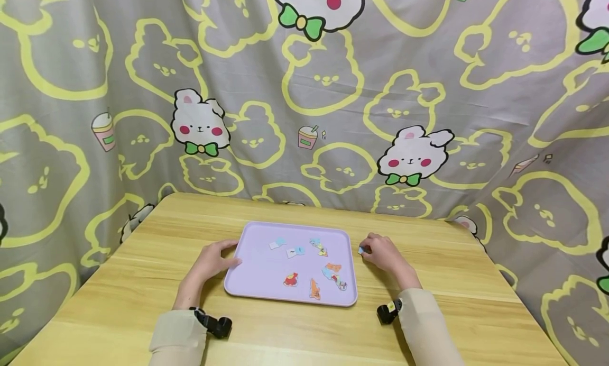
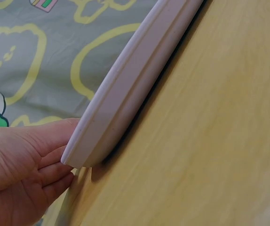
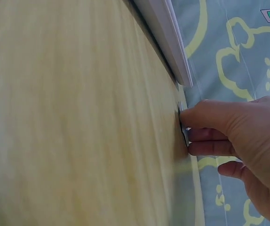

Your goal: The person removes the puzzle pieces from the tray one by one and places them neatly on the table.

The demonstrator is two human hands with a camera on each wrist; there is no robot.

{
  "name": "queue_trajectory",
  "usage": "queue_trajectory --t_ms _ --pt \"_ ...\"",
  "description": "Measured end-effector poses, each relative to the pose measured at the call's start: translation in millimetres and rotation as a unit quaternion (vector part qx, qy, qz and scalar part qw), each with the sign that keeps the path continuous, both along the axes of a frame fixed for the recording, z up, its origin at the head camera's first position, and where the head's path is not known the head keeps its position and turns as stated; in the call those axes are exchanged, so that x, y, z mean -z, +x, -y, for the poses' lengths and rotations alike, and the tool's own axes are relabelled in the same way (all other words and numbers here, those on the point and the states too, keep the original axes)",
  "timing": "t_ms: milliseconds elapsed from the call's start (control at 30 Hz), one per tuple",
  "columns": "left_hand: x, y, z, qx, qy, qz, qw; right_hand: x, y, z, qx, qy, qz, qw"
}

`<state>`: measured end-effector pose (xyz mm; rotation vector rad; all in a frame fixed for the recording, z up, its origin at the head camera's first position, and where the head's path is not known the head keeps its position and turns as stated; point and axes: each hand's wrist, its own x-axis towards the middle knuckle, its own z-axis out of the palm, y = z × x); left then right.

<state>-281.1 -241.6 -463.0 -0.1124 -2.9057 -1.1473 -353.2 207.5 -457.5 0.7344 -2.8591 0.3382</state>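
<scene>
A lilac tray [image 1: 266, 286] lies on the table, with small flat printed pieces on it. My left hand [image 1: 212, 260] holds its left edge, thumb over the rim and fingers along the outside; the left wrist view shows the hand [image 2: 27, 165] at the tray's corner [image 2: 97, 127]. Right of the tray, my right hand [image 1: 383, 252] pinches a small thin light-blue piece [image 1: 361, 250] close over the tabletop. From the right wrist, this piece [image 3: 184, 129] appears edge-on between thumb and fingers, its printed side hidden.
On the tray are pale blue-and-white pieces [image 1: 296, 252] near the middle, a red one [image 1: 291, 279], an orange one [image 1: 315, 289] and several coloured ones at the right. The wooden table [image 1: 295, 334] reaches back to a patterned curtain [image 1: 266, 170]. Each wrist wears a small black camera [image 1: 219, 327].
</scene>
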Motion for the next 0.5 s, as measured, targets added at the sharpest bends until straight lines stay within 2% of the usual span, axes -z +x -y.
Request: queue_trajectory --t_ms 500 --pt "-0.2 0.6 -1.4 -0.009 0.0 0.01 0.9999 0.0 2.8 -1.1 -0.007 -0.021 0.004 0.9997"
